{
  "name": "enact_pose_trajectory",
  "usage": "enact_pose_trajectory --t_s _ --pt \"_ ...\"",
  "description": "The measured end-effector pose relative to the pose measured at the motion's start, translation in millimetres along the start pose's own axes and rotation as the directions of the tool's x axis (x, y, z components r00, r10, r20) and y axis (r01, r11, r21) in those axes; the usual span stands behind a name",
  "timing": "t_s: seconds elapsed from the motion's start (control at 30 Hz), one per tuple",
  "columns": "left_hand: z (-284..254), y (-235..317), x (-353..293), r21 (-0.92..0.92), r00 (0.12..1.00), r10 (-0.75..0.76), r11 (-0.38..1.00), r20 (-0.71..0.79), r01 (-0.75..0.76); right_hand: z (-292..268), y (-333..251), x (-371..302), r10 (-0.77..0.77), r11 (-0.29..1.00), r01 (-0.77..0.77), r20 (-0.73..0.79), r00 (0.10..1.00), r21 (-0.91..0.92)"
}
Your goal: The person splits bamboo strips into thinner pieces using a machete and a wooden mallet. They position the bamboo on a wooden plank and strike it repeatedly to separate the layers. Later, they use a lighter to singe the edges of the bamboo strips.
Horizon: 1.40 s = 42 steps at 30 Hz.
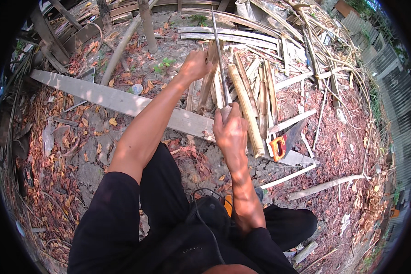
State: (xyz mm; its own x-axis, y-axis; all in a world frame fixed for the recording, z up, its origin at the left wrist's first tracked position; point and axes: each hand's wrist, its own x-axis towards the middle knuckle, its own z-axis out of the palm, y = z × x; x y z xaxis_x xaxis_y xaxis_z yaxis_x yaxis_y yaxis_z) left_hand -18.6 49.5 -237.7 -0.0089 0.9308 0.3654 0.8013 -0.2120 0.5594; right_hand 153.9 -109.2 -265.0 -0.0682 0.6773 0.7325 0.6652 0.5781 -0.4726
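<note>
My left hand (196, 67) is closed around the upper part of a brown split bamboo piece (207, 86), which stands tilted near the long plank. In my right hand (231, 130) is the handle of a machete (220, 59). Its long, narrow-looking blade points away from me and passes just right of the bamboo piece; whether they touch, I cannot tell. Several cut bamboo lengths (245, 109) lie in a pile right of the blade, some across the plank. A handsaw (278, 147) with an orange handle rests at the pile's near right.
A long grey plank (118, 99) crosses the ground before my knees. Long bamboo strips (228, 39) lie at the far side, beside wooden posts (147, 27). Dry leaves and sticks cover the ground. Corrugated metal sheeting (392, 86) edges the right.
</note>
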Motion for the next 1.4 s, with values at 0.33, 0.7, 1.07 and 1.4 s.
enact_pose_trajectory --t_s 0.33,0.7,1.07,1.4 --pt "6 -5 -4 0.084 0.996 0.053 0.995 -0.069 -0.047 -42 -17 29 0.468 0.402 -0.739 0.573 0.673 0.54" --pt "11 -7 -2 0.064 0.995 0.076 0.995 -0.066 -0.072 -28 -45 32 0.407 0.907 -0.418 0.161 0.899 0.045" --pt "15 -14 -4 0.038 0.993 0.034 0.999 -0.109 -0.03 -26 -10 34 0.378 0.046 -0.847 0.775 0.506 0.53" --pt "17 -22 -3 0.033 0.99 0.006 0.999 -0.14 -0.001 -52 -46 49 0.167 0.923 -0.157 0.002 0.986 0.352"
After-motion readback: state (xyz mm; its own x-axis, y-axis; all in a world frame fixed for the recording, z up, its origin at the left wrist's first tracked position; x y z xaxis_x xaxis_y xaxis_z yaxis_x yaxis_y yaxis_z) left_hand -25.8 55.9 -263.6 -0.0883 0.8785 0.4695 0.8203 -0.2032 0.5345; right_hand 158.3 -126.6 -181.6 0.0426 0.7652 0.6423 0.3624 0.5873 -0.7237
